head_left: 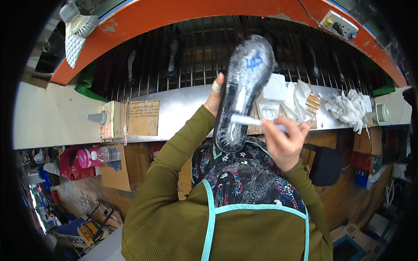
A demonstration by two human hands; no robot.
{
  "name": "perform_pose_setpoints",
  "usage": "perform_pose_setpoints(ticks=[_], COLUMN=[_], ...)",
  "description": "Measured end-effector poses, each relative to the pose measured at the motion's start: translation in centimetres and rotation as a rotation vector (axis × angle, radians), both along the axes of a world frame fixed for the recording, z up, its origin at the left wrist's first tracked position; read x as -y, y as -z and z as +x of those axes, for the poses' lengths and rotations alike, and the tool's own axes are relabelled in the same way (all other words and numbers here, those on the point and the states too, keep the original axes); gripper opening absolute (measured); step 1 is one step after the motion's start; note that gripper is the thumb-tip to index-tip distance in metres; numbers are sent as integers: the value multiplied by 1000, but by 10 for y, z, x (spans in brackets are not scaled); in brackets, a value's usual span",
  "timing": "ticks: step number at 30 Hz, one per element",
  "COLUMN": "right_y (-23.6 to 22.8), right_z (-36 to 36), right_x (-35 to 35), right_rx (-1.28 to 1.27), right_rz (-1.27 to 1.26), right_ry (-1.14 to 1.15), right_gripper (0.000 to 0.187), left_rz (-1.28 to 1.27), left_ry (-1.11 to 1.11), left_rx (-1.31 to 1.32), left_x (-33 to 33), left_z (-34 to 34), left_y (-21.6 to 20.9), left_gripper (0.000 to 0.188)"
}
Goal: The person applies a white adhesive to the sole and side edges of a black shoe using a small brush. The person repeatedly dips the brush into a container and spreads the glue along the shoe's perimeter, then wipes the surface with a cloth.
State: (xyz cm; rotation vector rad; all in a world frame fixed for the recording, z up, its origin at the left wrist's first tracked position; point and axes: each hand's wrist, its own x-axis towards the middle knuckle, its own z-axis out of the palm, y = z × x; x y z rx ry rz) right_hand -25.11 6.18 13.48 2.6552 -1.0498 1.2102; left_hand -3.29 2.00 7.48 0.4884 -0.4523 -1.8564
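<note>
My left hand [213,96] grips a black shoe [244,89] along its left side and holds it tilted with the underside toward me. A pale band wraps a digit of that hand, and its other fingers are hidden behind the shoe. Whitish, glossy streaks cover the underside, with a blue handwritten mark near the upper end. Pinched in my right hand [286,141] is a slim white-handled brush [248,120], blurred by motion. Its far end lies over the lower middle of the underside; whether it touches cannot be made out.
Behind the shoe stands a rack of metal bars [196,52] under an orange beam [174,17]. White containers [273,89] and crumpled white paper [348,108] sit on the metal bench [174,100]. A cardboard piece [143,117] lies left, near a grey cone [97,118].
</note>
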Motion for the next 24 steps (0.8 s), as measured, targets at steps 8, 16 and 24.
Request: perform_pose_setpoints(ticks=[8,16,24], right_y=[-4,5,56], right_z=[1,1,-57], right_x=[36,73,10], right_rx=[112,161,822], right_rz=[76,-144,1011], right_ry=[88,444,-209], right_gripper=[23,20,15], left_rz=[-80,-70,-59], left_ry=[-42,23,12], left_rx=[129,30,-193], left_x=[6,9,6], left_z=[3,-6,2], left_y=[15,51,68], left_gripper=[113,108,105])
